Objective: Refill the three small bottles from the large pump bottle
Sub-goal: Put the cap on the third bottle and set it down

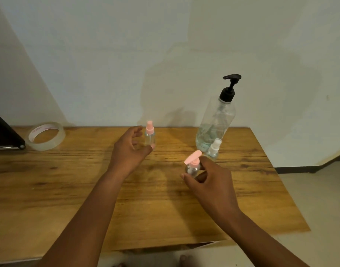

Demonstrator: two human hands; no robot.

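The large clear pump bottle point(216, 125) with a black pump head stands at the back right of the wooden table point(69, 185), about a quarter full of clear liquid. A small bottle with a white spray top point(213, 149) stands just in front of it. My right hand point(209, 182) grips a small clear bottle with a pink pump top point(193, 164) near the table's middle. A small bottle with a pink spray top point(150, 133) stands upright at the back centre. My left hand point(129, 149) hovers open just left of it, fingers loosely spread, thumb near its base.
A roll of clear tape point(46, 135) lies at the back left. A dark flat object point(5, 134) sits at the far left edge. A pale wall rises right behind the table. The table's right edge drops to a light floor.
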